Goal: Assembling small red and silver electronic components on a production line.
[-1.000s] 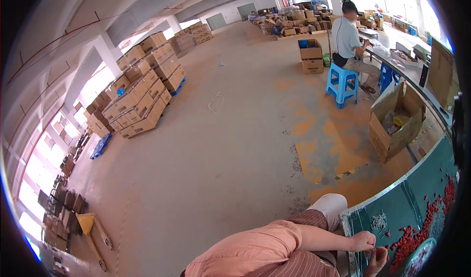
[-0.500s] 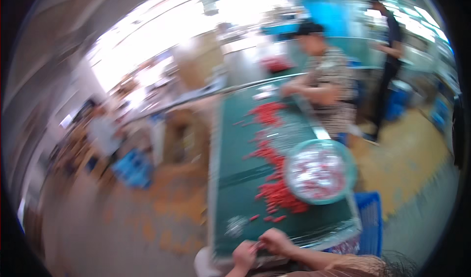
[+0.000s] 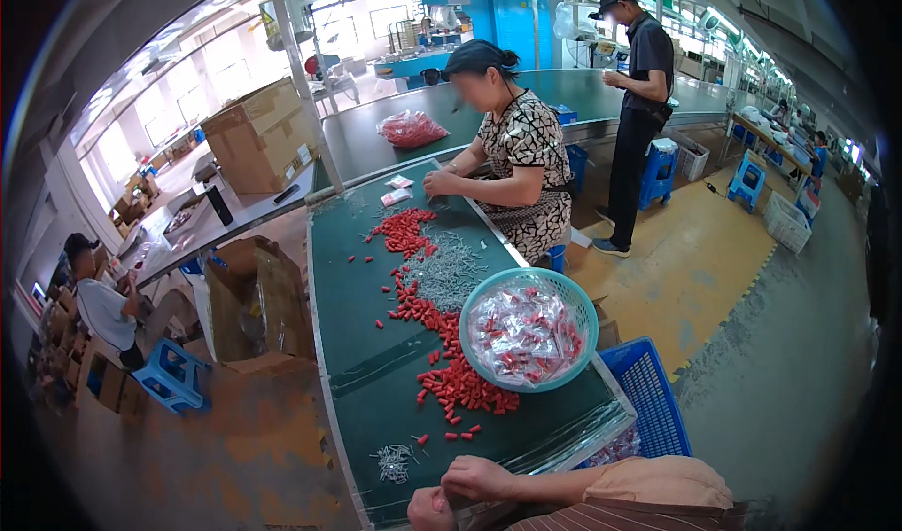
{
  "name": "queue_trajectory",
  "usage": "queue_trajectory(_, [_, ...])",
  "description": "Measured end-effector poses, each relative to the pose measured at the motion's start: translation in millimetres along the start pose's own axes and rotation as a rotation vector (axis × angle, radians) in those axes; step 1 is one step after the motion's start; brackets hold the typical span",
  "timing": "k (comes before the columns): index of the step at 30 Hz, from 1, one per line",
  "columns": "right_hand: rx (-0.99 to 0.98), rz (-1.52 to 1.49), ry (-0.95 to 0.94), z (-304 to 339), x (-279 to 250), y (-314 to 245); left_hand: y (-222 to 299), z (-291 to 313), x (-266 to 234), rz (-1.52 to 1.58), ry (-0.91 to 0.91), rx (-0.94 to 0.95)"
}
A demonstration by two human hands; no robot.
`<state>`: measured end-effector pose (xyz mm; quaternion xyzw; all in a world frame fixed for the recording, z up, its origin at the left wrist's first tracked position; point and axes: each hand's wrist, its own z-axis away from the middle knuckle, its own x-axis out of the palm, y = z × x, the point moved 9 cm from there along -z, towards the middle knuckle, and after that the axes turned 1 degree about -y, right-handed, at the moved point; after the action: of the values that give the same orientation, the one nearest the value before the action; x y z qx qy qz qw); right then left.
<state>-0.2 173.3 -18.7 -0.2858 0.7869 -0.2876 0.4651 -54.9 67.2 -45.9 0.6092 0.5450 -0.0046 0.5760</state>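
Note:
At the near edge of the green table (image 3: 362,343), my left hand (image 3: 431,510) and my right hand (image 3: 477,479) are close together with their fingers pinched. What they hold is hidden or too small to make out. Just beyond them lies a small pile of silvery screws or nails (image 3: 393,464). A few red plug-like pieces (image 3: 467,385) lie near it, part of a larger heap stretching away. Right of that heap stands a round teal basket (image 3: 584,362), full of clear plastic packets (image 3: 526,334) with red pieces inside.
A co-worker (image 3: 521,146) works at the table's far right side; another person (image 3: 644,89) stands behind. Metal pieces (image 3: 442,273) are heaped mid-table. A blue crate (image 3: 658,399) sits at the right edge. An open carton (image 3: 258,296) and blue stool (image 3: 174,376) stand left.
The view has swung to the right, so the table sits further left, and the blur has cleared. My hands stay together at the near edge, slightly lower in view.

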Motion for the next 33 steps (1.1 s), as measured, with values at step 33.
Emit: queue_trajectory(33, [0.737,-0.644,0.521,67.3,-66.8,-28.0,29.6,23.6,18.2,1.631,-0.55,-0.669])
